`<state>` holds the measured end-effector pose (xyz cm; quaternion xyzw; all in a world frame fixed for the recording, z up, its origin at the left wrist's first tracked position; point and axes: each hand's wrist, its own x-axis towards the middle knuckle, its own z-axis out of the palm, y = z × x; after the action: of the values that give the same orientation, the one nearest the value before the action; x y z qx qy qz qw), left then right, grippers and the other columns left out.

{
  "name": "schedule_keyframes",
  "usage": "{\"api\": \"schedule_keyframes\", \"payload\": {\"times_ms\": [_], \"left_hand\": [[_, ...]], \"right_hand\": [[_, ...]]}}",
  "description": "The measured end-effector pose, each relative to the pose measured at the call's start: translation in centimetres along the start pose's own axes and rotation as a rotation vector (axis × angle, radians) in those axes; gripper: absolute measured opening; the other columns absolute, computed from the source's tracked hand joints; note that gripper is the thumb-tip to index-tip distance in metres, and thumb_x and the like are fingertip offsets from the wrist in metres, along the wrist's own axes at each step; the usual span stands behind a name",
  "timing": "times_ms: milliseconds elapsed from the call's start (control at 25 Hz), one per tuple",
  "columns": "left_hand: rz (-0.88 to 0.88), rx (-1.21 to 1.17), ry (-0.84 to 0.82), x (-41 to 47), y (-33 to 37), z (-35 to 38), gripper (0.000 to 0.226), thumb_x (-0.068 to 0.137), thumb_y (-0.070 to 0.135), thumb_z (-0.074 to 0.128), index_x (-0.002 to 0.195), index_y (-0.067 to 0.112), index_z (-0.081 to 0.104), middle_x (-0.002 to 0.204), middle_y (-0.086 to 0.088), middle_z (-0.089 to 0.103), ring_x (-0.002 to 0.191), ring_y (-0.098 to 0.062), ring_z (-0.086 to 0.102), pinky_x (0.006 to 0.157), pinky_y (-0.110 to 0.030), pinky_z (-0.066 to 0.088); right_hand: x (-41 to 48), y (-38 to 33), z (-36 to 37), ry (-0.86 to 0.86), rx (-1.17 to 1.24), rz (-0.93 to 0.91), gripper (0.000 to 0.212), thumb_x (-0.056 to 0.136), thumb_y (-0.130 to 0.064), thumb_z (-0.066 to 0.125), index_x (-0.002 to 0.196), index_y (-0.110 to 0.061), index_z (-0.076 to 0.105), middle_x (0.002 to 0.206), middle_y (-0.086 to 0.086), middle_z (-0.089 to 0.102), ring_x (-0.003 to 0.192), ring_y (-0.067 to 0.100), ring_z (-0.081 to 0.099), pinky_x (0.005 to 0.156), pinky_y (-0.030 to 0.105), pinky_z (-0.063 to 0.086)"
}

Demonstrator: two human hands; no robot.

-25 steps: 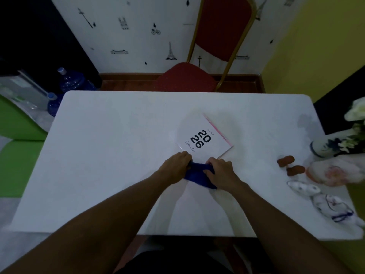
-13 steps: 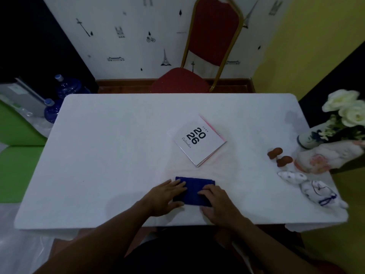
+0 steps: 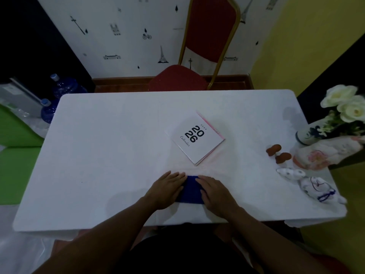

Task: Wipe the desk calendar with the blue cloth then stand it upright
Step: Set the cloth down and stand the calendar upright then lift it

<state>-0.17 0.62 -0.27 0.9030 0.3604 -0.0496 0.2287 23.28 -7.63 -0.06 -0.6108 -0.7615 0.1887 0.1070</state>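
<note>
A white desk calendar (image 3: 195, 138) printed "2026" lies flat on the white table (image 3: 102, 155), turned at an angle, near the middle. A folded blue cloth (image 3: 190, 189) lies flat on the table closer to me, a short gap from the calendar. My left hand (image 3: 166, 189) rests palm down over the cloth's left side and my right hand (image 3: 216, 191) over its right side. Both hands have straight fingers pressing the cloth and cover its edges.
At the table's right edge stand two brown figurines (image 3: 278, 153), white ceramic animals (image 3: 312, 186), a pink-patterned piece (image 3: 320, 155) and a vase of white flowers (image 3: 343, 113). A red chair (image 3: 189, 76) stands behind the table. Water bottles (image 3: 65, 89) sit on the floor at left.
The cloth, bunched between my hands beside the calendar a second ago, now lies folded flat closer to me. My hands have slid inward over it, covering more.
</note>
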Motion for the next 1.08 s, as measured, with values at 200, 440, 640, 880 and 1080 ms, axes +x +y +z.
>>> {"api": "schedule_keyframes", "payload": {"times_ms": [200, 440, 640, 880, 1080], "left_hand": [[-0.125, -0.124, 0.13, 4.7, -0.9, -3.7, 0.049, 0.106, 0.036, 0.033, 0.152, 0.02, 0.039, 0.157, -0.002, 0.04, 0.146, -0.016, 0.034, 0.119, -0.031, 0.014], [-0.316, -0.261, 0.07, 11.5, -3.7, -7.6, 0.054, 0.105, 0.026, 0.038, 0.156, 0.012, 0.027, 0.163, -0.008, 0.029, 0.151, -0.025, 0.022, 0.122, -0.039, 0.016], [-0.417, -0.29, 0.017, 16.1, -6.1, -9.5, 0.066, 0.104, 0.023, 0.045, 0.159, 0.007, 0.011, 0.167, -0.012, 0.006, 0.154, -0.028, 0.005, 0.124, -0.043, 0.008], [-0.453, -0.31, 0.076, 18.6, -7.1, -9.7, 0.037, 0.096, 0.014, 0.054, 0.129, 0.0, 0.045, 0.132, -0.019, 0.054, 0.123, -0.039, 0.05, 0.099, -0.047, 0.045], [-0.522, -0.303, 0.138, 18.0, -7.3, -10.3, 0.035, 0.089, 0.014, 0.061, 0.123, 0.01, 0.053, 0.123, -0.013, 0.06, 0.114, -0.033, 0.053, 0.098, -0.045, 0.043]], "right_hand": [[5.0, -0.1, -1.9, 0.095, 0.349, 0.429, 0.04, 0.103, -0.02, 0.049, 0.142, -0.013, 0.051, 0.142, 0.005, 0.056, 0.127, 0.018, 0.054, 0.108, 0.032, 0.048], [10.2, 1.1, -2.9, 0.075, 0.567, 0.777, 0.048, 0.101, -0.021, 0.057, 0.147, -0.01, 0.046, 0.141, 0.01, 0.049, 0.126, 0.022, 0.054, 0.098, 0.027, 0.051], [12.2, 2.0, -2.7, 0.195, 0.684, 0.996, 0.013, 0.093, -0.013, 0.06, 0.104, -0.007, 0.063, 0.115, 0.017, 0.058, 0.095, 0.026, 0.063, 0.072, 0.026, 0.049], [13.2, 1.6, -1.6, 0.331, 0.803, 1.105, 0.009, 0.091, -0.007, 0.059, 0.084, -0.012, 0.061, 0.106, 0.02, 0.066, 0.086, 0.027, 0.066, 0.057, 0.017, 0.045], [12.7, 2.1, -1.1, 0.439, 0.874, 1.058, 0.013, 0.096, -0.014, 0.059, 0.097, -0.019, 0.07, 0.103, 0.008, 0.07, 0.084, 0.016, 0.069, 0.065, 0.022, 0.052]]}}
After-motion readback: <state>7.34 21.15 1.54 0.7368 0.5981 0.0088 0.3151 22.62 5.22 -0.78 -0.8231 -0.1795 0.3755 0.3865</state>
